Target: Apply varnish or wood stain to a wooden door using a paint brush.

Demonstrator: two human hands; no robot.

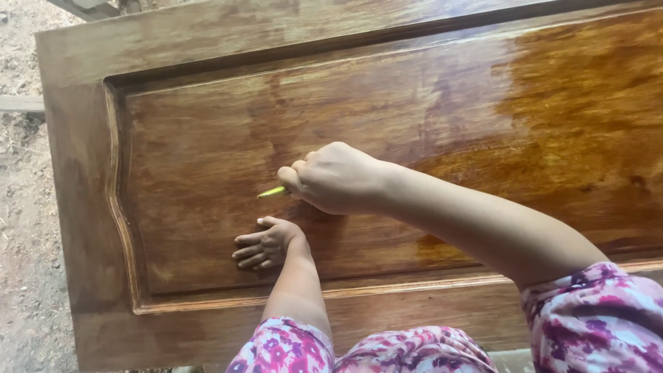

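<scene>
tool: thin green tool [272,191], only its pointed tip shows, sticking out at 9 o'clock from the right hand; rest hidden in the fist, kind cannot be told
tool place: near middle of the door panel, tip low over or on the wood, contact cannot be told
right hand: right hand [336,177] curled tight round the green tool, knuckles up, forearm running off toward 4 o'clock
left hand: left hand [266,243] holds nothing, palm down flat on the wood, fingers slightly spread and pointing to 9 o'clock, just at 7 o'clock of the right hand, close but apart
door: wooden door [207,131] lying flat, brown, with a recessed panel and a curved moulded edge on its 9 o'clock side
finish: glossy, darker orange-brown patch [587,117] toward 2 o'clock of the hands; the part round the hands and toward 9 o'clock looks duller and paler
frame: raised frame rail [414,304] runs along the 6 o'clock edge, under both forearms
sleeves: pink and white flowered sleeves [601,318] at 5 and 6 o'clock
ground: sandy ground [21,242] along the 9 o'clock edge, beyond the door
plank: grey plank end [19,103] on the ground at 10 o'clock
</scene>
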